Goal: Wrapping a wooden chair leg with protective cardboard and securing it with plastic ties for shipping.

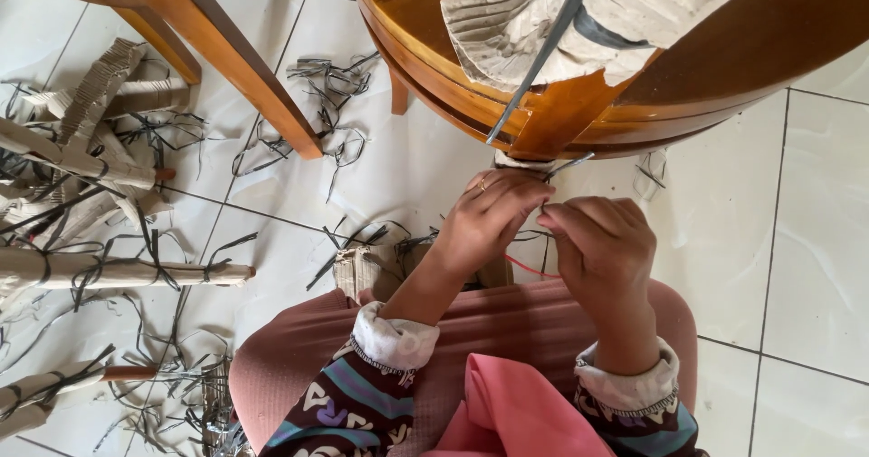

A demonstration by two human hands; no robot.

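Grey strap (541, 59) pinched by both hands, left hand (493, 213), right hand (597, 244).

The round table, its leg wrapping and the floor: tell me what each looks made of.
Round table: wood, it seems, with a glossy orange-brown varnish; grain and sheen show on the rim. Leg wrapping: corrugated cardboard, pale beige and matte, with fine ribs visible, bound by a grey strap that looks like plastic. Floor: glazed white tiles, likely ceramic, with thin grout lines and faint marbling.
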